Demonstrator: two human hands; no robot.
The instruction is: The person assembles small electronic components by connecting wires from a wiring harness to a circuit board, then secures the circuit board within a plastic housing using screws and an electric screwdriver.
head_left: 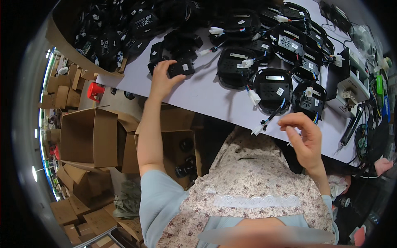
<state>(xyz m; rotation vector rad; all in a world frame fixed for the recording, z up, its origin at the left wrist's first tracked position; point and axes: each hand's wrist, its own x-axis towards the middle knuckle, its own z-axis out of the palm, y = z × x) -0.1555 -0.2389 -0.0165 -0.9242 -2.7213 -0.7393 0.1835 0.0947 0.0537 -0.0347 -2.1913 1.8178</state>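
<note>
I'm viewing the bench remotely: the left hand is grasping a small black block, its fingers curling over one end and its thumb pressing along the side nearest the wearer. The block is rectangular, smooth-faced, plastic-looking, with a pale label, and it is lying toward the left end of the pale, flat tabletop. Just behind that hand a second black block is standing, with more dark angular parts sitting beyond. The right hand is hovering by the tabletop's front edge, loosely curling, thumb near fingertips; I can't tell whether it is pinching anything small. Near it a glossy white plug is hanging over that edge on thin coloured wires. Rounded black housings are crowding the tabletop from the middle to the far edge, slotted discs and shiny strips showing on their backs. Toward the right end a boxy metal-fronted device is standing, and a slim black tool is lying near the front right corner. At the far left a curved brown cardboard carton is holding tangled dark units. The wearer is showing a floral cloth apron with lacy white trim.
</note>
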